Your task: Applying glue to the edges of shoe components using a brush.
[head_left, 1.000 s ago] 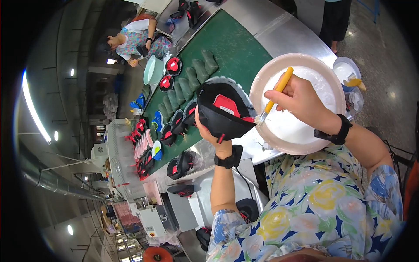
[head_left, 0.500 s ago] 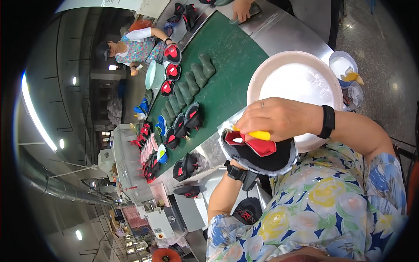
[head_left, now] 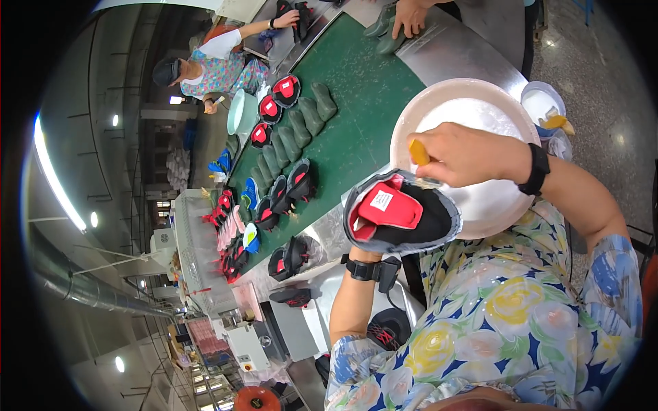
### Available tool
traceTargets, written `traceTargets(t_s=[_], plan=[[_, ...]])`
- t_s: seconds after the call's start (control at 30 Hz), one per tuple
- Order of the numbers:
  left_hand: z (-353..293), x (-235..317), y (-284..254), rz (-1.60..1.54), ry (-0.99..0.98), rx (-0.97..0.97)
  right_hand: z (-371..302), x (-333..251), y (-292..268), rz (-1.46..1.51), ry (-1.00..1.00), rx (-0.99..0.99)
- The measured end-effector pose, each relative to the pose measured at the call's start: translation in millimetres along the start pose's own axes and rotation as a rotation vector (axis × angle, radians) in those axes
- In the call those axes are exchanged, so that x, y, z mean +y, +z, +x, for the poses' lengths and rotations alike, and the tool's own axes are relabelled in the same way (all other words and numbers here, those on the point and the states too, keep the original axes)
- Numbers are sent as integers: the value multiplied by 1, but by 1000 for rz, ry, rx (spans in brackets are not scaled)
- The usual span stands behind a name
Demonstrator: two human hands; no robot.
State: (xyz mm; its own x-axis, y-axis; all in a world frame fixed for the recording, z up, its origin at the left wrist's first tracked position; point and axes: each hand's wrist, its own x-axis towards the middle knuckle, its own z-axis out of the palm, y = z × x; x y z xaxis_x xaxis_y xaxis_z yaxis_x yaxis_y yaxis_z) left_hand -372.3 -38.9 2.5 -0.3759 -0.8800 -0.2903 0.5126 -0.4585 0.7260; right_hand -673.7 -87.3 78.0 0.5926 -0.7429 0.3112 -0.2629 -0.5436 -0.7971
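White rectangular label is showing on the red lining of a black fabric shoe upper with a grey rim; its dark print is running too small to read. Similar white tags are sitting inside three black-and-red uppers farther off to the left, print likewise unreadable. The labelled upper is lying over the left hand, opening facing up, wrist emerging at its near edge; the fingers are hiding underneath, so cannot tell how tightly they are gripping. The right hand is pinching a yellow-handled brush between thumb and fingers, bristles pointing down at the upper's far right rim; cannot tell whether they are touching. Just beyond, a pale pink round plastic basin is holding white liquid. Left of it, dark green foot-shaped forms are lining a green work surface.
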Motion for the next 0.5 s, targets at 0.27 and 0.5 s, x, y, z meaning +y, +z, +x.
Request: traceTargets(t_s=[0.27, 0.5], plan=[[-16, 3, -38, 91, 163, 102, 2, -4, 11, -101, -333, 252], [17, 17, -81, 119, 337, 266, -25, -19, 10, 70, -55, 290]])
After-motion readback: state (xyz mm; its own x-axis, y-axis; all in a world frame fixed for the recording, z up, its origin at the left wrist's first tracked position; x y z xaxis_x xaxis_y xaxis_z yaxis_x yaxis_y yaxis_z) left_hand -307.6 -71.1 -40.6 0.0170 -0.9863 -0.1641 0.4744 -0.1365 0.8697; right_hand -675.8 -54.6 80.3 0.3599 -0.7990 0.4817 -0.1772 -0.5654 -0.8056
